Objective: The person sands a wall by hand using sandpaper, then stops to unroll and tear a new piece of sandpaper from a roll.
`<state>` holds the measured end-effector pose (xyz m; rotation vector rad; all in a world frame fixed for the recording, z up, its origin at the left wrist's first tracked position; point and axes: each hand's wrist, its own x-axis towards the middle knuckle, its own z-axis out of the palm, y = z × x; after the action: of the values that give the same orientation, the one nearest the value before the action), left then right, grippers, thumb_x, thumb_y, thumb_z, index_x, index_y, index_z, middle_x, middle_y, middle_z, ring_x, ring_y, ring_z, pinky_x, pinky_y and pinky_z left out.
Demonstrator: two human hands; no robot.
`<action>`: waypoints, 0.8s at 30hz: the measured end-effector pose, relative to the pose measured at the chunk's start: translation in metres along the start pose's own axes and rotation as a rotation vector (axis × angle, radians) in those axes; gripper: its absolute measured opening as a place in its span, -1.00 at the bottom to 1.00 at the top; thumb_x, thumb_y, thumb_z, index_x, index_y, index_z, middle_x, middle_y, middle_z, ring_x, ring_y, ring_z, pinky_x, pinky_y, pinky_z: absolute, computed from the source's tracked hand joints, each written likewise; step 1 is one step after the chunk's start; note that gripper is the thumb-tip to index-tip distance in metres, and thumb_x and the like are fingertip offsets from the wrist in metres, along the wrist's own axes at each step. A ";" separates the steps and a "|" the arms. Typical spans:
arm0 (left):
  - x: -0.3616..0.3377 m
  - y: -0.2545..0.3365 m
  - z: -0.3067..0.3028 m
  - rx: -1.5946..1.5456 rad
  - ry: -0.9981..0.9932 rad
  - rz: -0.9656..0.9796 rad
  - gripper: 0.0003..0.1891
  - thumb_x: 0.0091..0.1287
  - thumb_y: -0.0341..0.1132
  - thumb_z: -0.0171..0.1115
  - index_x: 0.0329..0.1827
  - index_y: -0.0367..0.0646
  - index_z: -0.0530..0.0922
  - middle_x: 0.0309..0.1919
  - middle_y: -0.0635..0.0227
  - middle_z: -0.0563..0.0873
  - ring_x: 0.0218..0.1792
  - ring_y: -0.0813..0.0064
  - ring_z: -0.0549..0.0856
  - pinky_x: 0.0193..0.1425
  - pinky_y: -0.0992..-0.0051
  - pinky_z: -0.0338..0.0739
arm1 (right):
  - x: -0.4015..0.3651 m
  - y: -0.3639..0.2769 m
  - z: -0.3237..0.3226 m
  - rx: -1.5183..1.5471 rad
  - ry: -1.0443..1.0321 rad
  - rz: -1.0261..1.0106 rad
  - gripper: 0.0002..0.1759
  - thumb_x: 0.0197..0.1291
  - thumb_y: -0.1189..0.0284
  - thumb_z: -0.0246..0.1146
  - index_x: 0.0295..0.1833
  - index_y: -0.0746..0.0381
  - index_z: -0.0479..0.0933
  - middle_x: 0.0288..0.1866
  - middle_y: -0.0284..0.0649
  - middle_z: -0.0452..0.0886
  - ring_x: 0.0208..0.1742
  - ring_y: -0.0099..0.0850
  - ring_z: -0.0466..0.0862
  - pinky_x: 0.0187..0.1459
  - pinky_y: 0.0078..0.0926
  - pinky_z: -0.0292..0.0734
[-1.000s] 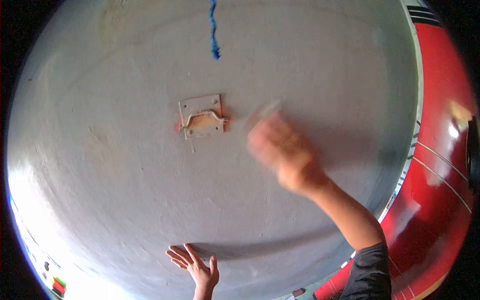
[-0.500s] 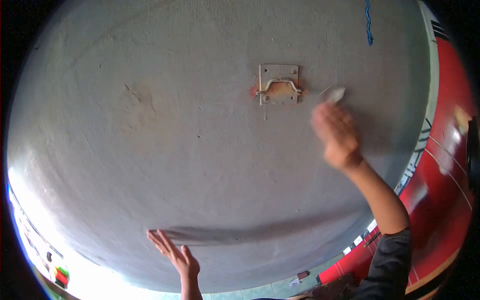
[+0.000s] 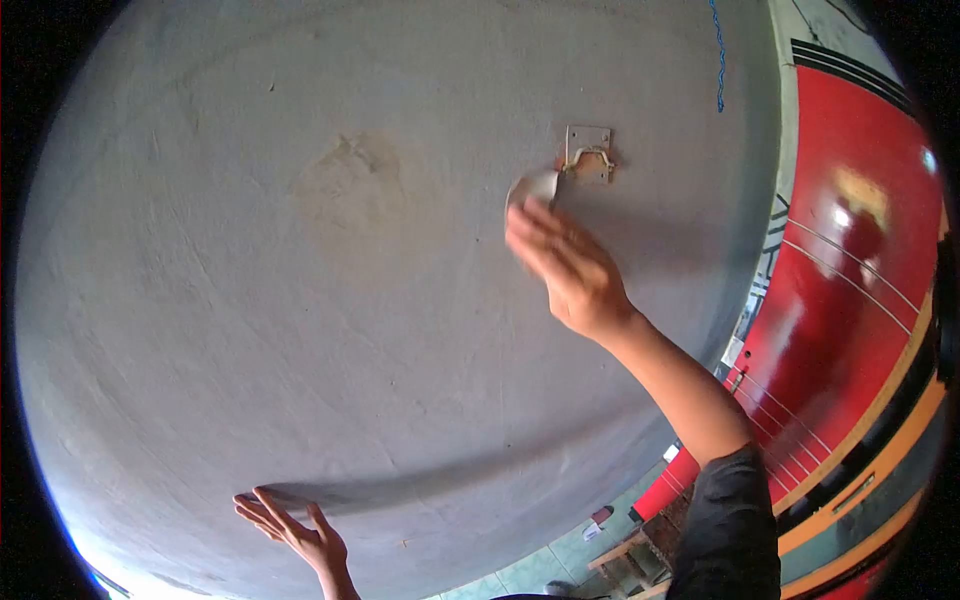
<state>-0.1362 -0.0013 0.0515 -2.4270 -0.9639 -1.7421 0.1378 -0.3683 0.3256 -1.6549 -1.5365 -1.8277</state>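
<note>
Against the grey surface, my right hand [image 3: 570, 265] presses a folded greyish sheet [image 3: 532, 188], its far edge curling up past my fingertips. Just right of the sheet is a metal plate with a bent handle [image 3: 590, 155], with rusty marks beside it. Lower left, my left hand [image 3: 300, 535] rests its spread fingers on the same grey surface [image 3: 400, 330] and holds nothing. A brownish patch [image 3: 355, 190] marks the surface to the upper left.
A blue cord [image 3: 719, 55] hangs at the upper right. Beyond the surface's right edge stands a glossy red panel [image 3: 840, 240] with thin lines. A wooden stool [image 3: 630, 565] stands on the tiled floor [image 3: 505, 580] below.
My right hand has moved left with the sheet, from right of the handle to its left. The view has shifted, showing more red panel. My left hand sits slightly further left and lower.
</note>
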 end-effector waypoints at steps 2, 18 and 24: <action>0.001 -0.010 -0.001 0.003 0.010 0.051 -0.14 0.53 0.26 -0.01 0.75 0.08 -0.06 0.73 0.06 -0.16 0.71 -0.10 -0.26 0.64 -0.32 -0.31 | 0.011 -0.024 0.013 0.101 0.094 0.084 -0.57 0.43 0.53 0.23 0.38 0.15 0.54 0.43 -0.20 0.58 0.52 -0.26 0.49 0.52 -0.22 0.45; 0.001 -0.044 -0.019 -0.119 -0.149 0.172 -0.07 0.40 0.11 0.24 0.73 -0.04 0.04 0.70 -0.16 -0.13 0.69 -0.22 -0.24 0.62 -0.32 -0.46 | 0.058 -0.050 0.027 0.002 0.140 0.246 -0.49 0.43 0.69 0.07 0.46 0.24 0.45 0.53 -0.09 0.46 0.56 -0.20 0.43 0.57 -0.19 0.36; 0.001 -0.051 -0.018 -0.107 -0.178 0.193 -0.06 0.39 0.09 0.26 0.72 -0.08 0.04 0.69 -0.21 -0.12 0.69 -0.24 -0.25 0.61 -0.33 -0.47 | 0.042 -0.050 0.026 0.000 0.212 0.508 -0.39 0.43 0.72 0.07 0.55 0.19 0.35 0.58 -0.14 0.40 0.62 -0.24 0.34 0.61 -0.18 0.29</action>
<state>-0.1757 0.0343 0.0417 -2.6754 -0.6345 -1.5757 0.1016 -0.3083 0.3297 -1.6005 -0.9213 -1.6537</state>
